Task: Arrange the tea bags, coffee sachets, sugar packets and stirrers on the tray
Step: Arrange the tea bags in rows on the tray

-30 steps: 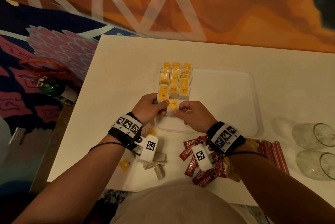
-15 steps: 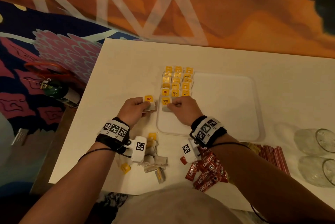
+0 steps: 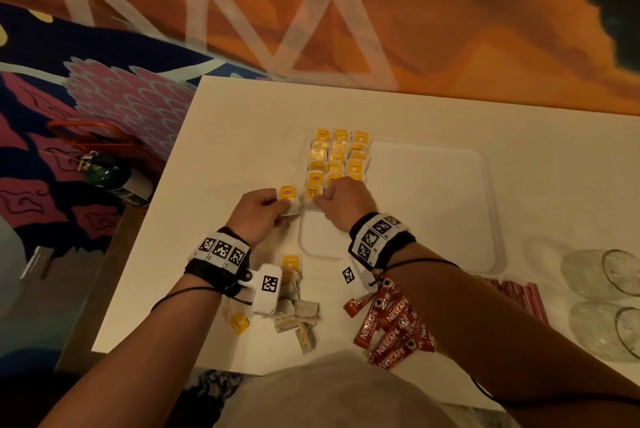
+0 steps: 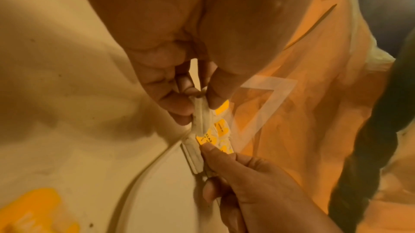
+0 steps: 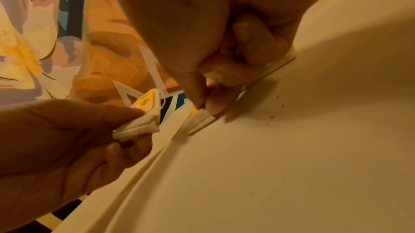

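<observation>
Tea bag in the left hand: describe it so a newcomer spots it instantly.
Find the white tray on the table, with rows of yellow-tagged tea bags along its left side. Just outside its near-left edge, the left hand pinches one tea bag, the only one lifted, off the tray.

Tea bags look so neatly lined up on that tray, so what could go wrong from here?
1. The right hand pinches a tea bag at the near end of the rows of tea bags; a nudge could shift its overlapping neighbours.
2. The left hand holds another tea bag beside the tray; its loose string might snag.
3. The right forearm hangs over the Nescafe sachets and could scatter them.
</observation>
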Action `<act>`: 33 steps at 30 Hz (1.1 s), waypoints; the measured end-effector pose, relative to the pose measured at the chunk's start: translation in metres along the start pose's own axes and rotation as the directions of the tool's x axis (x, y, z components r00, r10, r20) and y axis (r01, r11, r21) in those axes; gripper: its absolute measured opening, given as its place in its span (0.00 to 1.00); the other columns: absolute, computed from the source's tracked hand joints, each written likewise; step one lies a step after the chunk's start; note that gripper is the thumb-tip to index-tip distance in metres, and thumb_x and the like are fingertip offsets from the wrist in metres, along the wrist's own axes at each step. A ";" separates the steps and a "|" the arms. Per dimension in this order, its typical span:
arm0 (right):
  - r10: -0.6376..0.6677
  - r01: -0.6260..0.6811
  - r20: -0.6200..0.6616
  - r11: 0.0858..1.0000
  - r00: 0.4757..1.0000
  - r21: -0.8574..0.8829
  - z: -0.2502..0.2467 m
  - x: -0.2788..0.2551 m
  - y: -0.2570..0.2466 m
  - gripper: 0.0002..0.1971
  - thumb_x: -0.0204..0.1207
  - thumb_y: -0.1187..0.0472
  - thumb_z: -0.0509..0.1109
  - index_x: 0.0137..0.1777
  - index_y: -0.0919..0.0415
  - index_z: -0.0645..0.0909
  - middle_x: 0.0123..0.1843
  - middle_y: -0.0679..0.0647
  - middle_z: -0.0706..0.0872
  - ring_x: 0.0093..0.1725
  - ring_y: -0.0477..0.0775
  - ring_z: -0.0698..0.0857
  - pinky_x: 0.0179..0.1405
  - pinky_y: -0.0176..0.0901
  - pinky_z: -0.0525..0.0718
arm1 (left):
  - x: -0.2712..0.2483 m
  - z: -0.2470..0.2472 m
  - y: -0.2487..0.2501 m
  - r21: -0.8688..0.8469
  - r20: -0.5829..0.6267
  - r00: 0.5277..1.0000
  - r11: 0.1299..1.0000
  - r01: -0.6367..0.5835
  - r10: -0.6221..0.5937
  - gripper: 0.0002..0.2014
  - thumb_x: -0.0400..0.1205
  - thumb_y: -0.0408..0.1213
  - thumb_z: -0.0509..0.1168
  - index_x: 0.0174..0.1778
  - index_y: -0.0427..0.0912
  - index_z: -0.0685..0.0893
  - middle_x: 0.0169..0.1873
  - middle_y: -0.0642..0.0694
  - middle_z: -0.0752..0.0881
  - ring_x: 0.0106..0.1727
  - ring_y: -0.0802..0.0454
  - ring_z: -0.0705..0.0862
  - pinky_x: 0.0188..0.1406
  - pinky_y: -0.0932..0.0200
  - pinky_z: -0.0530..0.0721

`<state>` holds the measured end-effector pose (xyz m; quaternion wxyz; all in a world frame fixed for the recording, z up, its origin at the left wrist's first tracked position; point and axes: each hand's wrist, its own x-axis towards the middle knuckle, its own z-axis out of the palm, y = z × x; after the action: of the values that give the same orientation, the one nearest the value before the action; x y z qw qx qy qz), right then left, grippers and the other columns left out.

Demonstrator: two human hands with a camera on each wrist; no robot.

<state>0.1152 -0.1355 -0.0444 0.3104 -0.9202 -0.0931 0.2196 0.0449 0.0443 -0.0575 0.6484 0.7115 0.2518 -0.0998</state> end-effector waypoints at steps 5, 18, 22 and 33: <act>-0.016 0.018 -0.053 0.999 0.998 0.031 -0.012 -0.007 0.002 0.23 0.81 0.45 0.70 0.32 0.63 0.79 0.33 0.59 0.85 0.37 0.60 0.84 0.41 0.54 0.85 | -0.003 0.005 0.004 0.016 0.054 0.998 0.999 -0.029 0.028 0.06 0.84 0.28 0.67 0.49 0.37 0.89 0.43 0.32 0.85 0.43 0.41 0.82 0.39 0.57 0.82; -0.109 0.098 0.037 0.967 0.993 0.236 -0.010 -0.030 0.034 0.14 0.81 0.54 0.72 0.31 0.46 0.83 0.30 0.43 0.83 0.32 0.41 0.79 0.36 0.35 0.76 | 0.004 0.018 0.017 0.229 0.175 0.969 0.950 -0.213 0.175 0.08 0.82 0.27 0.69 0.53 0.39 0.91 0.37 0.46 0.91 0.35 0.63 0.86 0.39 0.71 0.80; -0.035 0.033 0.006 0.978 0.999 0.207 -0.019 -0.027 0.043 0.10 0.79 0.56 0.71 0.36 0.51 0.86 0.31 0.44 0.85 0.38 0.48 0.85 0.41 0.40 0.81 | 0.014 0.016 0.019 0.430 0.166 0.955 0.853 -0.295 0.247 0.06 0.81 0.31 0.70 0.49 0.43 0.91 0.42 0.43 0.91 0.40 0.55 0.85 0.41 0.74 0.79; 0.099 -0.105 -0.061 0.989 0.993 -0.104 -0.029 -0.023 0.042 0.13 0.79 0.45 0.72 0.43 0.54 0.88 0.45 0.49 0.90 0.47 0.54 0.88 0.46 0.46 0.84 | 0.018 0.026 0.023 0.649 0.252 0.947 0.692 -0.317 0.197 0.07 0.79 0.42 0.74 0.52 0.51 0.91 0.40 0.49 0.89 0.42 0.55 0.85 0.41 0.66 0.76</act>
<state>0.1098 -0.1913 -0.0417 0.2512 -0.9448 -0.0489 0.2045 0.0763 0.0228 -0.0496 0.3679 0.9166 0.0414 -0.1507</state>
